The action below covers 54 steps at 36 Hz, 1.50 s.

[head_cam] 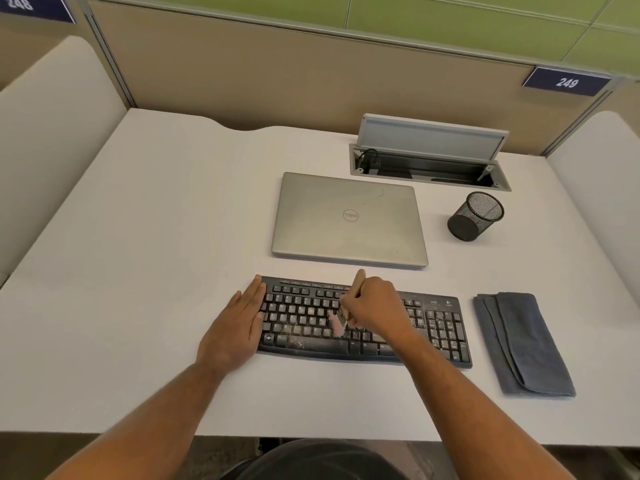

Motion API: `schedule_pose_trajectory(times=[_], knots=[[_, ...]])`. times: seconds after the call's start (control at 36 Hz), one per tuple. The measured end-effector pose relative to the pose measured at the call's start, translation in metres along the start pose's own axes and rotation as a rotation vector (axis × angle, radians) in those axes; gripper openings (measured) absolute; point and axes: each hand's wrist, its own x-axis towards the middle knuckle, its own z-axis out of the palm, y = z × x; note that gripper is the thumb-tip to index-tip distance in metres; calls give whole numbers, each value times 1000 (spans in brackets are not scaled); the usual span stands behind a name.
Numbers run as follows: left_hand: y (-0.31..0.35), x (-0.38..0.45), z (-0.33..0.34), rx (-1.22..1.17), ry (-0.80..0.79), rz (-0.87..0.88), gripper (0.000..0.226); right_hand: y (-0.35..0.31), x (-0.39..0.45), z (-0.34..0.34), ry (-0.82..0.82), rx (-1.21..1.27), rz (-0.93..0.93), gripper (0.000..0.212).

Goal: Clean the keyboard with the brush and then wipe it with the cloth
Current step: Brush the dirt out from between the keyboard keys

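A black keyboard (440,327) lies near the front of the white desk, its keys speckled with pale dust. My right hand (372,306) grips a small brush (337,322) with a wooden handle and light bristles, and the bristles touch the middle keys. My left hand (237,320) lies flat with straight fingers against the keyboard's left end. A folded grey-blue cloth (521,342) lies on the desk to the right of the keyboard, apart from both hands.
A closed silver laptop (348,220) sits just behind the keyboard. A black mesh pen cup (476,216) stands to the right of the laptop. Behind them, a cable box (429,164) in the desk has its lid raised. Beige partitions enclose the desk.
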Motion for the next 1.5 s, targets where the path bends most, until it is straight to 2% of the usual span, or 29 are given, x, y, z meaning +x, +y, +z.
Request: schedule_pose_trajectory(times=[0.14, 0.19, 0.25, 0.33, 0.44, 0.53, 0.61, 0.67, 0.78, 0.86, 0.97, 1.08, 1.19, 1.33, 1.5], knots=[[1, 0, 0, -3, 2, -10, 63, 1, -5, 2, 134, 82, -32, 42], [0, 0, 1, -11, 3, -7, 63, 3, -6, 4, 117, 12, -41, 44], [0, 0, 1, -14, 4, -3, 62, 5, -5, 2, 70, -68, -30, 38], [0, 0, 1, -15, 3, -1, 62, 5, -2, -3, 41, 12, -11, 34], [-2, 1, 3, -26, 3, -4, 62, 9, 0, -4, 217, 72, 1, 48], [-7, 0, 6, -37, -9, -22, 62, 13, 0, 0, 148, -9, 14, 47], [-9, 0, 8, -46, -4, -21, 62, 16, 2, -2, 41, -41, 27, 34], [-8, 0, 8, -47, -2, -19, 62, 15, 3, -5, 44, -20, 21, 32], [-9, 0, 8, -52, -6, -27, 62, 13, 0, -3, 212, 35, -27, 52], [-8, 0, 8, -52, -3, -21, 62, 14, -2, 1, 133, -24, -30, 62], [-7, 0, 7, -46, -5, -25, 63, 8, -2, -10, -2, -114, -50, 34], [-5, 1, 6, -40, 6, -13, 63, -3, -11, -14, -98, 14, -164, 16], [-5, 0, 6, -37, 6, -13, 63, 1, -11, -17, -165, -88, -144, 16], [-4, 0, 5, -28, 12, -2, 63, 10, -2, -33, -114, -332, -76, 15], [-4, 1, 4, -21, 12, 7, 62, 9, -6, -29, -42, -10, -31, 29]])
